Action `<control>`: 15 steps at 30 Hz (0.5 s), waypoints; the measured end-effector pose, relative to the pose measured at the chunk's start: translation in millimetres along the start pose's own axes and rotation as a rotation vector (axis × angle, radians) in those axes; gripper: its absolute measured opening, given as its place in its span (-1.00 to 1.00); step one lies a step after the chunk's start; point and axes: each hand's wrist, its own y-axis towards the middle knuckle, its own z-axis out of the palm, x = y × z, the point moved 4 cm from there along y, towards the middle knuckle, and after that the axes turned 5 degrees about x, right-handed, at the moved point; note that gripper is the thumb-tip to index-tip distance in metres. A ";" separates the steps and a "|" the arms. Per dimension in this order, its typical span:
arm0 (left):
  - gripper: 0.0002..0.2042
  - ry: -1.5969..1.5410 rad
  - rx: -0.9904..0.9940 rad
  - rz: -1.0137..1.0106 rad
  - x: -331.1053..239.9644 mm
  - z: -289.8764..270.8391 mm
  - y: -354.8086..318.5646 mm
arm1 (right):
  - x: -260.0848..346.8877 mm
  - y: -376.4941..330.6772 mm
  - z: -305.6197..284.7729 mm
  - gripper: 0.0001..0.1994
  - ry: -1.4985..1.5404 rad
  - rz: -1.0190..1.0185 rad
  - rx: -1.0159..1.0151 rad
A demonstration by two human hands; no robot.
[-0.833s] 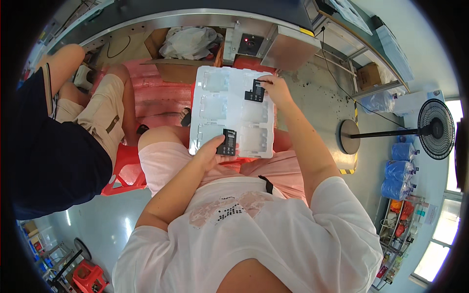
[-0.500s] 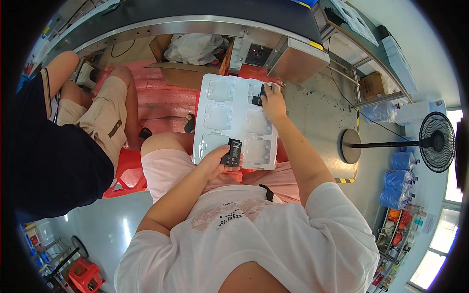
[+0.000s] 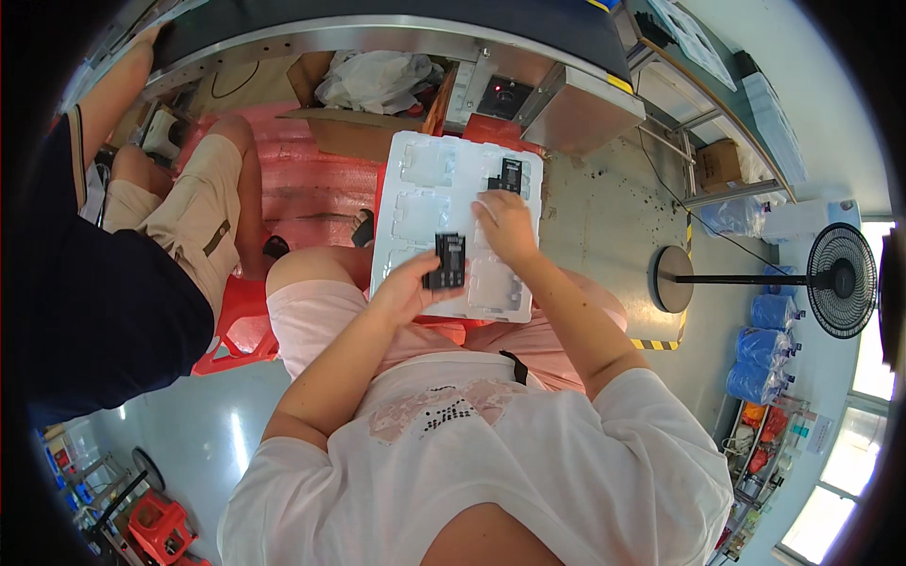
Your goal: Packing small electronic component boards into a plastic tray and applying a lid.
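A white moulded plastic tray [image 3: 462,156] with several recesses lies across my lap. My left hand [image 3: 404,288] is closed around a flat black battery [image 3: 451,259] with pale print, holding it over the tray's near left part; whether more are stacked beneath it cannot be seen. Another black battery [image 3: 511,174] sits in the far right recess. Just nearer than that one, my right hand [image 3: 508,228] hovers over the middle right recess, thumb and fingers loosely bent and apart, with nothing visible in them. Its fingertips come close to the seated battery's near end.
A dark conveyor belt [image 3: 396,14] with a metal frame runs ahead. Under it stands a cardboard box [image 3: 354,139] holding clear plastic bags. A co-worker in beige shorts [image 3: 193,203] sits at my left. To the right are a black fan [image 3: 840,278] and wrapped blue water bottles [image 3: 760,363].
My right hand has come off the battery in the far right recess and moved nearer and left. My left hand has risen slightly with its battery. The co-worker's arm has reached toward the belt.
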 end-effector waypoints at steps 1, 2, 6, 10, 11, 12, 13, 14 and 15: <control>-0.68 0.015 0.027 0.053 -8.7 0.5 3.2 | 17.1 1.8 -3.8 -0.70 0.332 0.099 0.092; -0.70 0.036 0.057 0.100 -17.7 2.7 7.1 | 25.9 1.1 -1.7 -0.70 0.664 0.207 0.179; -0.69 0.072 -0.124 0.153 -42.4 5.3 2.4 | 44.8 30.3 -4.0 -0.76 0.958 0.300 0.408; -0.66 -0.086 -0.163 0.270 -49.0 -7.7 -4.1 | 28.5 65.6 11.8 -0.86 0.862 0.184 0.143; -0.65 -0.152 -0.149 0.252 -46.0 -17.5 -3.7 | 23.0 76.6 16.6 -0.86 0.912 0.203 0.084; -0.65 -0.151 -0.148 0.261 -42.5 -26.2 -4.6 | 19.0 87.3 22.1 -0.86 0.912 0.194 0.084; -0.65 -0.150 -0.164 0.252 -37.5 -35.2 -5.9 | 14.9 97.8 25.2 -0.86 0.905 0.213 0.038; -0.65 -0.148 -0.178 0.242 -33.9 -39.1 -8.8 | 10.7 107.5 27.2 -0.86 0.896 0.232 -0.010; -0.66 -0.135 -0.173 0.232 -30.0 -40.9 -10.8 | 7.7 117.0 29.4 -0.86 0.861 0.225 -0.031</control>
